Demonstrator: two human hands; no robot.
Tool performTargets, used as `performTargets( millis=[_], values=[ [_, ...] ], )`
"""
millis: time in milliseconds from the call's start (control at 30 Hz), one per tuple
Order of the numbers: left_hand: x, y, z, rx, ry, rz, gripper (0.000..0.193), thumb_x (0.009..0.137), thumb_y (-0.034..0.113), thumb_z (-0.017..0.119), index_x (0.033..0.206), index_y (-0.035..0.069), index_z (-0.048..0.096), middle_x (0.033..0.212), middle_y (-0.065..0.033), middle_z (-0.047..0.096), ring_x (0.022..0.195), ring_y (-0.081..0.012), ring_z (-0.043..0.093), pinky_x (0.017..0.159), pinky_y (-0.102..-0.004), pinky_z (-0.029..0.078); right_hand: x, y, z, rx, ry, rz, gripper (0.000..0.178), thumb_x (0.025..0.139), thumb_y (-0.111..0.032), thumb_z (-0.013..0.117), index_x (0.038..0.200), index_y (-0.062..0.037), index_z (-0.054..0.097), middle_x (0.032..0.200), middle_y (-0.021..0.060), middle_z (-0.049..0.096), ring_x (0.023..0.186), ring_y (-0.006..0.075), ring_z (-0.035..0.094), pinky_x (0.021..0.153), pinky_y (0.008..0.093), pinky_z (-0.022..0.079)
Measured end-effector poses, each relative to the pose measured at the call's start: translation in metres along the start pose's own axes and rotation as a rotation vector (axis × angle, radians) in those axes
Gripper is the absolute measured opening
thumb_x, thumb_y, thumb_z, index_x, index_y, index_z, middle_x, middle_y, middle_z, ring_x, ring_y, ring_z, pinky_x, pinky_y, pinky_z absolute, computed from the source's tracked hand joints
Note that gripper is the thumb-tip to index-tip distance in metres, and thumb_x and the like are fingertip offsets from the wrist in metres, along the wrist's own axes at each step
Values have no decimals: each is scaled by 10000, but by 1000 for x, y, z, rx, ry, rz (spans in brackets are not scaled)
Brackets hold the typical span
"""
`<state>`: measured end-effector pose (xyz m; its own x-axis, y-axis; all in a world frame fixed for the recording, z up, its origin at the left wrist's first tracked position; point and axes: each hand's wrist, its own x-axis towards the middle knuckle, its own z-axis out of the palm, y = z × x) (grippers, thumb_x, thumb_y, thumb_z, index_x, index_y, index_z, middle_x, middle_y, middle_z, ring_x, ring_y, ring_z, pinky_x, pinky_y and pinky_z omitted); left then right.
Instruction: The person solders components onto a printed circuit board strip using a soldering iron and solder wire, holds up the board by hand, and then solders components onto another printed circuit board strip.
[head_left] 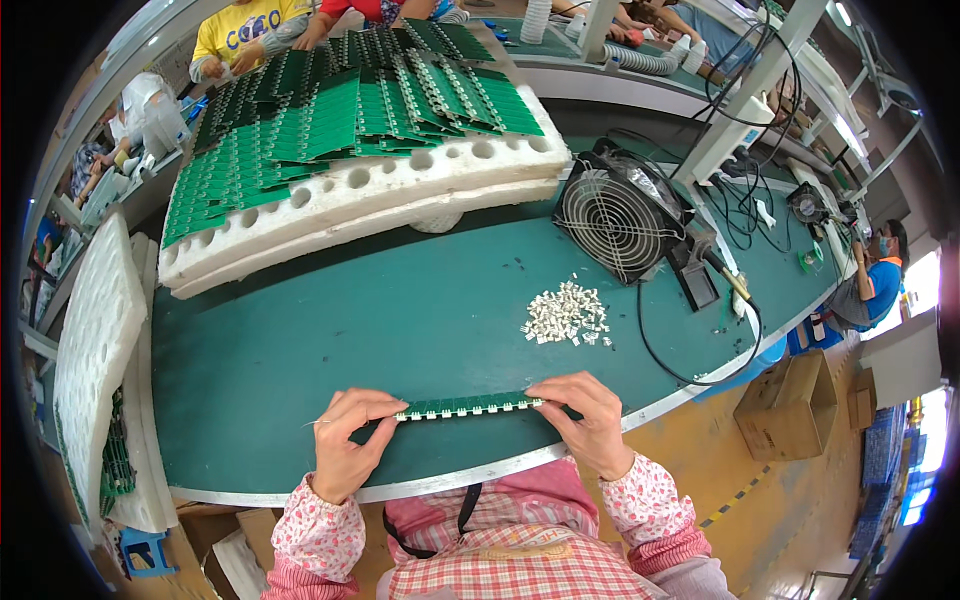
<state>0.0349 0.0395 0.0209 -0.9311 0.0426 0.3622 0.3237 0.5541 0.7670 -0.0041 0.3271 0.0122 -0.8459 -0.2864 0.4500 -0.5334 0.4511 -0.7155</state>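
A narrow green circuit board strip (462, 405) with a row of small white connectors along its near edge is held level above the table's front edge. My left hand (350, 430) pinches its left end between thumb and fingers. The right end sits in the pinch of my right hand (588, 415). Beyond the right hand, a loose heap of small white connectors (567, 313) lies on the green table (400, 320).
Many green circuit boards (320, 115) cover a thick white foam slab (350, 195) at the back left. A square fan (622, 225) and a soldering iron (727, 275) in its stand are at the right. More foam panels (100, 350) lean left; co-workers sit beyond.
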Motion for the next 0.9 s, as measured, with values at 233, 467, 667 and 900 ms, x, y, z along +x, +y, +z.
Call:
performTargets(
  millis=[233, 467, 667, 900],
  values=[
    [-5, 2, 4, 43, -7, -50, 217, 710, -101, 662, 869, 38, 714, 874, -78, 692, 833, -206, 641, 750, -307, 481, -8, 1, -1, -28, -8, -22, 240, 728, -4, 742, 949, -93, 711, 890, 54, 679, 758, 213, 635, 636, 308, 515],
    [-10, -1, 0, 79, -65, -63, 236, 690, -100, 657, 865, 44, 723, 890, -74, 695, 826, -200, 635, 754, -300, 473, -13, 4, 2, -40, -29, -52, 276, 677, 43, 716, 926, -75, 716, 873, 62, 681, 747, 213, 631, 641, 312, 509],
    [-8, -2, 2, 70, -59, -47, 222, 718, -40, 692, 889, 95, 736, 889, -43, 696, 797, -176, 632, 719, -297, 436, -13, 3, -1, -66, -27, -56, 256, 698, 11, 740, 930, -92, 709, 860, 49, 672, 746, 216, 636, 626, 312, 515],
    [-9, -2, 1, 83, -61, -50, 216, 722, -33, 696, 897, 89, 730, 884, -47, 696, 789, -180, 633, 730, -297, 434, -12, -1, 0, -50, -36, -33, 264, 682, 23, 744, 922, -83, 710, 855, 58, 674, 743, 224, 628, 631, 314, 508]
  ],
)
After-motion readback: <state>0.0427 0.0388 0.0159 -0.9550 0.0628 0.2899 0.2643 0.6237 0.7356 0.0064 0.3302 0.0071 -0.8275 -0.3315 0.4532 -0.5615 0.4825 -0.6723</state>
